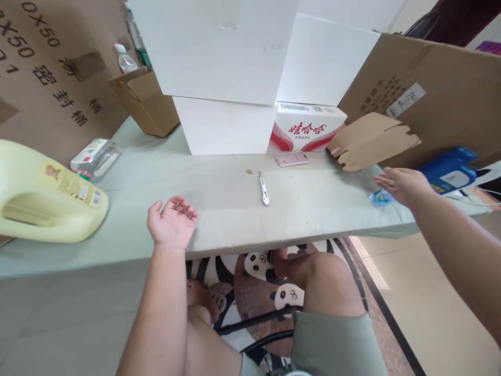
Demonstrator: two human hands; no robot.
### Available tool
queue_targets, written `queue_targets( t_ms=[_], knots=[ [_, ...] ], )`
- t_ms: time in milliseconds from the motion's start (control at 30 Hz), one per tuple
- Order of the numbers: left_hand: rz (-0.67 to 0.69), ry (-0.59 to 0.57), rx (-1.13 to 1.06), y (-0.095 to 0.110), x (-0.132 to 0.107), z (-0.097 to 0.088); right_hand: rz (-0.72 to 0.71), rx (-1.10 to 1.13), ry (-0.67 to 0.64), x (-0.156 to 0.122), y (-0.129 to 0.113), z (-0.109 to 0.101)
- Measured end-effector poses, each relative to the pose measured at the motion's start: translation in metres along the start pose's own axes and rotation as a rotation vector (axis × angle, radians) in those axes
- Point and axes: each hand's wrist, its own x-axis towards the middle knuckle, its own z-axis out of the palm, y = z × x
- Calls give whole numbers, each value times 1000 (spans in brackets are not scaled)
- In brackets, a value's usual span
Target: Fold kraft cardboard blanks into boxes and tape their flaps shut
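Palm up, my left hand (172, 222) rests at the table's front edge with its fingers loosely curled and apart, nothing in it. My right hand (407, 185) is over the right side of the table, fingers stretched out and holding nothing. Just beside its fingertips lies a small blue plastic packet (381, 198). A blue bottle (450, 169) is partly hidden behind that hand. Between my hands, a white utility knife (263, 189) lies on the table, with a small brown scrap (249, 171) near its tip. Farther back lies a pink phone (291, 159).
White boxes (227, 125) and a red-and-white carton (307, 128) stand at the back. A torn cardboard piece (373, 138) leans at right. On the left are a large yellow jug (50, 193), a clear plastic bottle (96, 158) and a small cardboard box (146, 102).
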Motion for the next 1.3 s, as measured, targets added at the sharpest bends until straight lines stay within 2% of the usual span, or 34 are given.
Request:
queue_targets(
  t_ms=[67, 100, 267, 333, 500, 700, 867, 1033, 1300],
  knots=[
    [-5, 5, -4, 2, 0, 1, 357, 92, 17, -7, -1, 19],
    [-7, 4, -5, 3, 0, 1, 459, 122, 7, -15, -3, 29],
    [0, -19, -28, 9, 1, -2, 551, 127, -169, -56, -26, 80],
    [-7, -33, -49, 11, -1, -5, 503, 127, -259, -62, -40, 102],
    [-26, -43, -156, 21, -8, -16, 196, 153, -445, -68, -89, 172],
    [-9, -28, -293, 41, -12, -36, 148, 95, -741, -87, -162, 290],
    [-3, 10, -373, 56, -13, -52, 42, 50, -899, -95, -208, 392],
    [-13, 43, -446, 66, -6, -68, -87, -48, -927, -87, -251, 480],
    [-66, 110, -523, 71, 11, -74, -356, -235, -783, -33, -310, 601]
  ],
)
